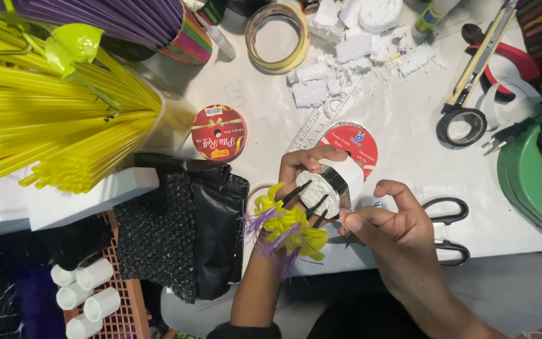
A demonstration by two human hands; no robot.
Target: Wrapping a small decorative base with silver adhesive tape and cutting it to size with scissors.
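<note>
My left hand [301, 168] grips a small white foam piece [318, 191] with black sticks poking out of it, wrapped by a strip of white tape [350, 179]. Just below it sits a yellow and purple artificial flower [286, 226], which the same hand seems to hold. My right hand [391, 227] is to the right, thumb and forefinger pinched at the end of the tape beside the foam piece. Both hands hover over the front edge of a white table [403, 119].
A bundle of yellow straws [51, 119], purple straws [120, 19], two red ribbon spools [219, 133], a masking tape roll [278, 37], white foam crumbs [346, 56], a box cutter [481, 56], black-handled scissors [450, 229], black bubble wrap [177, 232], a green tool [534, 182] and white tubes [86, 292] surround me.
</note>
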